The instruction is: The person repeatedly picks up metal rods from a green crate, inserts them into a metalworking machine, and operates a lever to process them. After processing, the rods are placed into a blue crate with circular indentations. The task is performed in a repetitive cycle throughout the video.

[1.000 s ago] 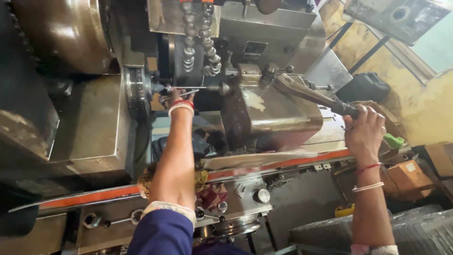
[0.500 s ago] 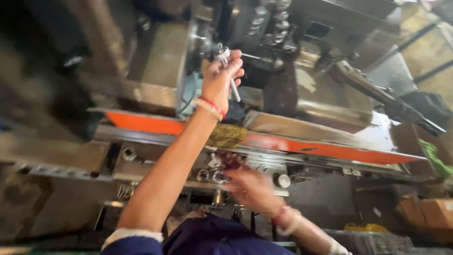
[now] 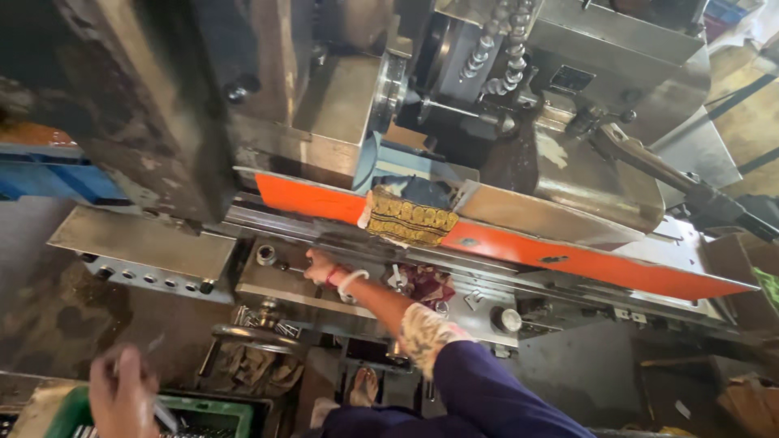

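Floor [image 3: 89, 324]: dark, stained concrete is lying below the machine.
Walls [image 3: 730, 122]: yellowish surface is showing at upper right.
Furniture: blue crate [image 3: 49, 174] is sitting at left.
Light: daylight is glinting off steel.

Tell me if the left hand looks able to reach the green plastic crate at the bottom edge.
Probably yes. The left hand hangs just over the green plastic crate, with nothing visible between them. The hand is blurred, so its grip cannot be told.
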